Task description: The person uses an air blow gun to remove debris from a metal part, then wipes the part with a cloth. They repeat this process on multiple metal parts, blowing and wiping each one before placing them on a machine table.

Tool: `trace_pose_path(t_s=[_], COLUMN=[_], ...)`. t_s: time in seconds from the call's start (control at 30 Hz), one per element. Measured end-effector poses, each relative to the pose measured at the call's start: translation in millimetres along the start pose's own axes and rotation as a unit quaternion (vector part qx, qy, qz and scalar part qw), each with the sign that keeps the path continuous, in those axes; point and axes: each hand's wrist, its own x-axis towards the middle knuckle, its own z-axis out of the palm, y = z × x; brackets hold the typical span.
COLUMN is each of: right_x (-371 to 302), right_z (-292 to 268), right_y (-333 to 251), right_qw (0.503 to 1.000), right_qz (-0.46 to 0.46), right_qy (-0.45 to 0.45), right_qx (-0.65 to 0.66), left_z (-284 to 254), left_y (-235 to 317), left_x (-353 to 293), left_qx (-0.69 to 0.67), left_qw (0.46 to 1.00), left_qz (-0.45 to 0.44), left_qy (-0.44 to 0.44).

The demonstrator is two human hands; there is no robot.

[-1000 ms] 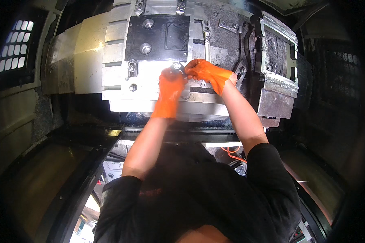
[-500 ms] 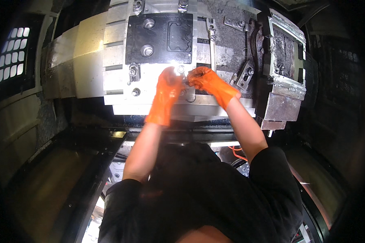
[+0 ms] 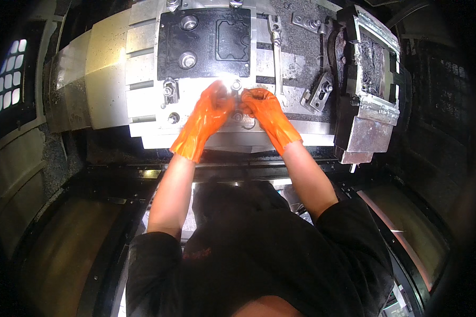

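Observation:
A dark rectangular plate [image 3: 204, 45] with two round bosses lies on the pale machine table. At its near right corner stands a strap clamp [image 3: 237, 99], with a bright nut [image 3: 236, 84] on top. My left hand [image 3: 209, 113], in an orange rubber glove, is just left of this clamp; motion smears its fingers. My right hand [image 3: 264, 108], gloved alike, has its fingers curled against the clamp's right side. Whatever the right fingertips pinch is hidden. A second clamp [image 3: 167, 92] sits at the plate's near left corner.
A wrench [image 3: 277, 55] lies lengthwise right of the plate. Farther right are a loose slotted clamp [image 3: 317, 94] and a heavy metal block [image 3: 373, 127]. Dark chips cover part of the table. A bolt with a nut [image 3: 173, 118] stands near the front edge.
The view has shifted slightly, so the table appears higher and a little left. My left hand has tilted, its wrist farther left. My right hand stays by the clamp.

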Motion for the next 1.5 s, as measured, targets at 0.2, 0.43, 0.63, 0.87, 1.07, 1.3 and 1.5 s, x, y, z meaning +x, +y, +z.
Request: trace_pose_path(t_s=[0.2, 0.43, 0.63, 0.87, 1.07, 1.3, 1.5], right_x=[-3.6, -1.5, -3.5, -2.6, -2.3, -4.2, -5.0], right_z=[5.3, 3.5, 4.7, 4.6, 4.1, 3.5, 4.5], right_y=[-4.5, 1.4, -3.1, -0.1, 2.2, 1.3, 4.6], right_qw=[0.999, 0.999, 0.998, 0.997, 0.996, 0.997, 0.997], right_qz=[-0.007, -0.008, -0.002, -0.004, -0.011, -0.016, -0.033], right_qy=[0.030, 0.044, 0.046, 0.055, 0.059, 0.050, 0.053], right_qx=[-0.037, -0.026, -0.043, -0.049, -0.059, -0.051, -0.042], left_z=[7.8, 11.7, 4.5, 6.3, 9.0, 4.3, 6.0], left_y=[-22.0, -39.5, -31.3, -28.8, -32.6, -29.8, -24.2], left_x=[-3.4, 3.4, 0.1, 1.5, 0.1, 4.5, 1.0], left_qx=[-0.071, -0.127, -0.192, -0.209, -0.201, -0.169, -0.156], left_qw=[0.997, 0.991, 0.979, 0.975, 0.979, 0.984, 0.987], left_qz=[-0.002, 0.004, -0.071, -0.074, -0.032, -0.052, -0.031], left_qy=[0.036, 0.050, 0.010, 0.007, 0.016, 0.004, 0.011])
